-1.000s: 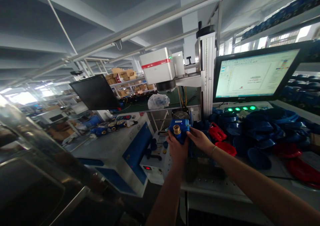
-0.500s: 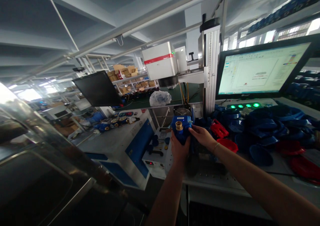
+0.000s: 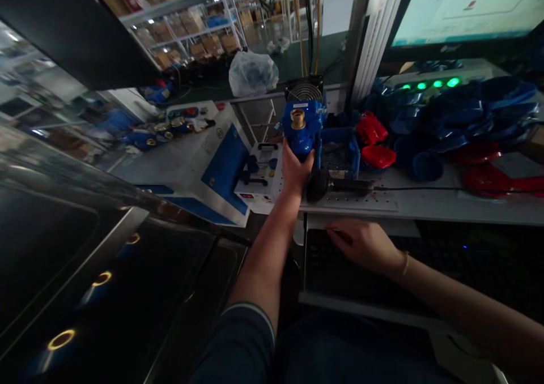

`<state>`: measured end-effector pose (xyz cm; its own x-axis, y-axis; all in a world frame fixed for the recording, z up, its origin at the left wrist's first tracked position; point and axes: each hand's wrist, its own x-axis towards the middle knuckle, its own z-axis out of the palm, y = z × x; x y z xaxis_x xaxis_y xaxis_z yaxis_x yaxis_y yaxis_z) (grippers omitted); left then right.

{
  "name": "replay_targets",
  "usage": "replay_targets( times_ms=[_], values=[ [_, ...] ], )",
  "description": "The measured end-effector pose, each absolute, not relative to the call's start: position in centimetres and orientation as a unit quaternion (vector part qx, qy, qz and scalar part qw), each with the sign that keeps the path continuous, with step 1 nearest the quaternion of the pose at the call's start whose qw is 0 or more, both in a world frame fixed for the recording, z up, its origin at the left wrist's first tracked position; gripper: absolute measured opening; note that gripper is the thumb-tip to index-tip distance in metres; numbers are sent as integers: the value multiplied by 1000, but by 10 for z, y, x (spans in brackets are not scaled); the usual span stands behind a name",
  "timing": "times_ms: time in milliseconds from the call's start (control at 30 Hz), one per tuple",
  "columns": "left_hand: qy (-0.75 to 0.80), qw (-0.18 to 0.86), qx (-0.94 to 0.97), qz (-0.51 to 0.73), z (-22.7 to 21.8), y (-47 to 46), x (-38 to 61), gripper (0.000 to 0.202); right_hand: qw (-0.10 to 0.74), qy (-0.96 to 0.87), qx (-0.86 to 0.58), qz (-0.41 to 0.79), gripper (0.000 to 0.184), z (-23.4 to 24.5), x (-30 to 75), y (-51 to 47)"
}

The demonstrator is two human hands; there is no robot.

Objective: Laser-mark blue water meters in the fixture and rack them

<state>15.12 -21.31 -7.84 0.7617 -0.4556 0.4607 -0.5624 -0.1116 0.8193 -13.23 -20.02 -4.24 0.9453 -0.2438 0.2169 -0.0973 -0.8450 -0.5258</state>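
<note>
My left hand [image 3: 296, 171] is wrapped round a blue valve body with a brass threaded port [image 3: 301, 126], holding it upright above the white work plate [image 3: 361, 203]. My right hand [image 3: 364, 244] lies flat, fingers stretched out, on a dark keyboard tray [image 3: 335, 276] below the bench edge, holding nothing. A black tool with a cable [image 3: 335, 184] rests on the plate just right of the valve.
Blue and red plastic caps [image 3: 429, 129] pile up on the bench at right, under a lit monitor [image 3: 467, 4] and green indicator lights [image 3: 433, 83]. A blue-and-white machine [image 3: 212, 163] stands at left. Dark trays with brass-ported parts [image 3: 62, 338] fill the lower left.
My right hand has let go of the valve and dropped to the keyboard tray. The left hand still holds the valve. The view has tilted downward.
</note>
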Motion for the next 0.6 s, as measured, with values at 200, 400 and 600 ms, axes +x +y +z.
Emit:
replay_targets(
  times_ms=[200,400,600],
  values=[
    [-330,573,749,41,-72,-211,148,96,203,156,-967,-14,30,-80,-127,-196],
    [-307,572,760,22,-67,-208,143,96,265,132,-947,-121,29,-52,-127,-195],
    [-299,573,762,45,-68,-209,145,96,350,183,-870,-295,30,2,-94,-242]
  ],
)
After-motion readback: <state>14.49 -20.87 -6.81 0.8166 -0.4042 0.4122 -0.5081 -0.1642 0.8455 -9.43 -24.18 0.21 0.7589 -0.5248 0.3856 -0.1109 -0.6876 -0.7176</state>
